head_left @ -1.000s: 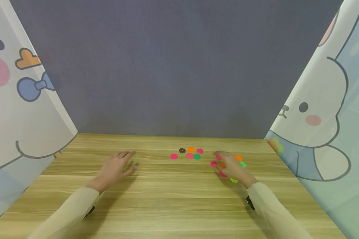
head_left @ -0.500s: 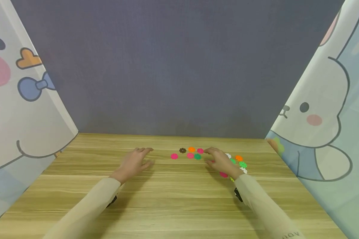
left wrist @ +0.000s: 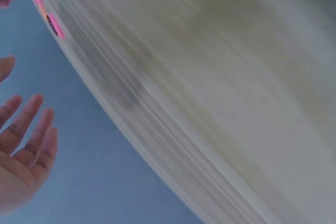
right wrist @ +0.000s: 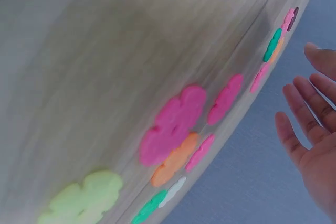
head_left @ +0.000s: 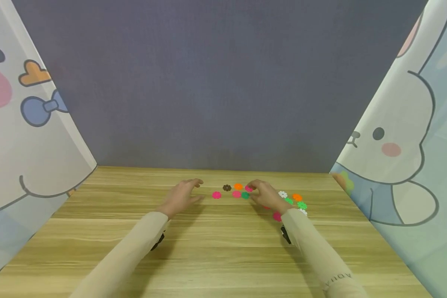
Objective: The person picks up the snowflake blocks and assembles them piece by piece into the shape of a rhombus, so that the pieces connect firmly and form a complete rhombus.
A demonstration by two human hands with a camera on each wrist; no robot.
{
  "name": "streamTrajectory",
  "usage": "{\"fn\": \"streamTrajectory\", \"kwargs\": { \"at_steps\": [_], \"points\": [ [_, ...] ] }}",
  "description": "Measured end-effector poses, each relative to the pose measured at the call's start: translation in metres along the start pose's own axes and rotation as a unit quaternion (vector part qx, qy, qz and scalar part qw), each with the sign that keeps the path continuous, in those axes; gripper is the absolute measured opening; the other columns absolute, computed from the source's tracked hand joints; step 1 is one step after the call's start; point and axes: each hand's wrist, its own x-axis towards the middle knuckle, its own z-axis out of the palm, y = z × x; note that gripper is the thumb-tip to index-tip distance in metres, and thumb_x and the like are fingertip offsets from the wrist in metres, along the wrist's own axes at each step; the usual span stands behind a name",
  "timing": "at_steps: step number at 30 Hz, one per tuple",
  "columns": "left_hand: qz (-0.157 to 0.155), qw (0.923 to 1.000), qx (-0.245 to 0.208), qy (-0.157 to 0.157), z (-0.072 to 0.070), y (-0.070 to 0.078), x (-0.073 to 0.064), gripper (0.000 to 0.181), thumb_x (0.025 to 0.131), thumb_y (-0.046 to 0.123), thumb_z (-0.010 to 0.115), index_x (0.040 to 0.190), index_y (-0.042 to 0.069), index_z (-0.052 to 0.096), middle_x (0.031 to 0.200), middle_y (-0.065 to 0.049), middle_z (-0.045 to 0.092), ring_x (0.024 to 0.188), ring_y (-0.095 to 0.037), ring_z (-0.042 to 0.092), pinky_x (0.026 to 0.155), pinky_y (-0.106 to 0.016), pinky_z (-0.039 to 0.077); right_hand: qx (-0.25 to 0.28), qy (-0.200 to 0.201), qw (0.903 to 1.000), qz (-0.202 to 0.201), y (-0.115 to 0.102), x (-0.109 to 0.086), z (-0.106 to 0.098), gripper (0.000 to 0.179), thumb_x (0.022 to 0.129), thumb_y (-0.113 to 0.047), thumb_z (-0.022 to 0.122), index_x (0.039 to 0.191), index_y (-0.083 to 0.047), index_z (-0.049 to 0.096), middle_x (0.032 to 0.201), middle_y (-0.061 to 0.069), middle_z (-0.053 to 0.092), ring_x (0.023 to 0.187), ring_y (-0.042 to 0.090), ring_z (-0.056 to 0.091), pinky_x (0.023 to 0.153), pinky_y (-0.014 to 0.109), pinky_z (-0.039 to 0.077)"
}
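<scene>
Flat flower-shaped discs lie on the wooden table in two groups. In the head view, the middle group has a brown disc (head_left: pixel 227 188), an orange disc (head_left: pixel 238 186), a dark green disc (head_left: pixel 245 195) and several pink ones, such as the leftmost pink disc (head_left: pixel 217 195). My right hand (head_left: pixel 267 196) hovers at this group's right side, fingertips partly over a magenta disc (head_left: pixel 248 188). Its fingers look relaxed and apart in the right wrist view, holding nothing. Left of the group, my left hand (head_left: pixel 180 198) hangs above the table with loose, spread fingers, also holding nothing.
Partly behind the right hand and forearm lies the second group, with a white disc (head_left: pixel 282 194), an orange disc (head_left: pixel 297 197), a light green disc (head_left: pixel 302 205) and a yellow-green disc (right wrist: pixel 84 200). A grey panel (head_left: pixel 216 91) stands along the table's back edge, with printed cloths on both sides.
The left hand has moved right toward the middle discs. The right hand has moved left from the right-hand group to the middle group's edge. The discs appear to lie where they were.
</scene>
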Motion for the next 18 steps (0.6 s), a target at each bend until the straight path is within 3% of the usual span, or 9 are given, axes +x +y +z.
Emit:
{"fn": "streamTrajectory", "kwargs": {
  "at_steps": [9, 18],
  "points": [
    [-0.024, 0.9994, -0.011, -0.021, 0.013, 0.011, 0.016, 0.043, 0.079, 0.022, 0.072, 0.118, 0.010, 0.057, 0.107, -0.007, 0.066, 0.094, -0.024, 0.063, 0.076, -0.037, 0.052, 0.017, -0.037, 0.9992, 0.002, 0.001, 0.012, 0.008, 0.039, 0.078, 0.002, 0.067, 0.116, 0.006, 0.055, 0.115, 0.019, 0.059, 0.103, 0.032, 0.057, 0.089, 0.040, 0.048],
    [-0.039, 0.9974, -0.017, -0.059, 0.020, 0.019, 0.027, 0.040, 0.079, 0.018, 0.071, 0.116, 0.009, 0.058, 0.108, -0.007, 0.066, 0.089, -0.023, 0.064, 0.070, -0.034, 0.053, 0.010, -0.033, 0.9993, 0.014, 0.005, 0.017, 0.017, 0.035, 0.079, -0.001, 0.068, 0.111, 0.006, 0.058, 0.110, 0.018, 0.061, 0.099, 0.028, 0.058, 0.088, 0.039, 0.048]
  ]
}}
